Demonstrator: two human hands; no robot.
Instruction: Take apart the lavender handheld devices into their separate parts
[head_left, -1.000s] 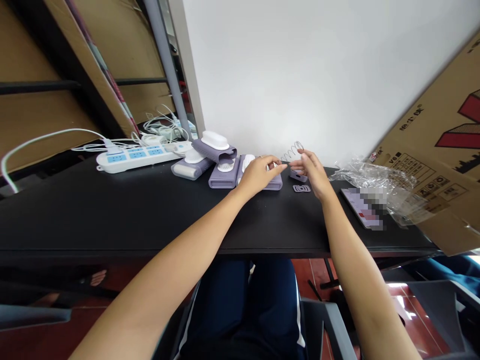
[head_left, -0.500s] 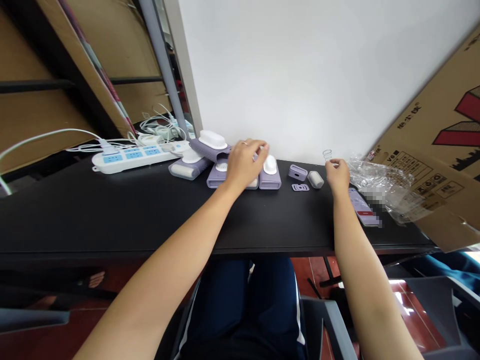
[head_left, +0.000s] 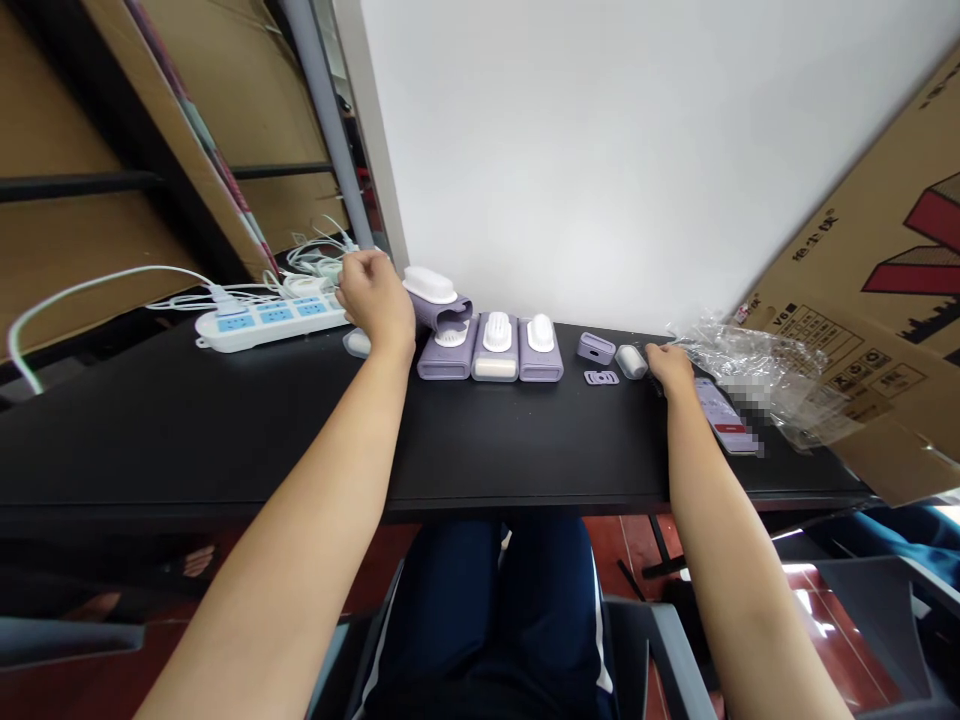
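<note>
Purple units (head_left: 495, 348), blk table (head_left: 525, 450), R hand (head_left: 673, 368) nr whitish pc (head_left: 631, 361)

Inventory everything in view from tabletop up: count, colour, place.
boxy units: 4, purple, white tops, three in row, one tilted at left
partly hidden rounded object: 1, pale, left of units
small hollow block: 1, purple, right of units
slotted flat plate: 1, purple, before block
translucent rounded cylinder: 1, whitish, beside block
phone: 1, lilac screen, right side
crumpled plastic heap: 1, clear, beside phone
cardboard box: 1, brown, far right
plastic power strip: 1, white/blue, left side
cables: several, white, behind strip
flat panels: several, brown, upper left
post: 1, grey, upper left
table: 1, black, centre
wall: 1, white, background
forearms: 2, bare, foreground
left hand: 1, bare, beside strip
right hand: 1, bare, beside cylinder
</note>
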